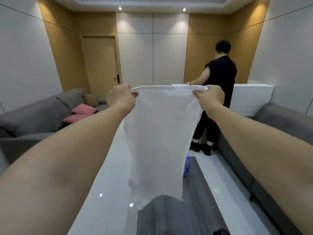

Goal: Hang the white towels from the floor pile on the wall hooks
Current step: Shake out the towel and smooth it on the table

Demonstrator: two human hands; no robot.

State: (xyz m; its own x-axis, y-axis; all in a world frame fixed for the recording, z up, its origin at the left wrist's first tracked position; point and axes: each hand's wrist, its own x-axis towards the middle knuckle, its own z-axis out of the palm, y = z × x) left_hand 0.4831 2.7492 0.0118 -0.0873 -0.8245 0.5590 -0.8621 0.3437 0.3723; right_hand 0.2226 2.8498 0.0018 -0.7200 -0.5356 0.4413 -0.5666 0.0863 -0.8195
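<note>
Above the floor, left hand (pixel 120 97) and right hand (pixel 210 97) pinch the towel's (pixel 160 133) top corners.

The towel (pixel 160 133) I hold up is plain white, without pattern. The floor (pixel 105 184) under it is glossy pale white-grey. The low bench (pixel 199 200) below me is dark grey with a streaked wood grain, and a bottle (pixel 186 167) on it is translucent blue. Both sofas (pixel 33 119) are charcoal grey; two cushions (pixel 83 110) on the left one are pink, another cushion (pixel 90 100) is tan-brown. The wall panels (pixel 152 56) are off-white, alternating with ochre wood sections, and the door (pixel 101 65) matches that ochre. A person (pixel 218 85) ahead wears all black.
</note>
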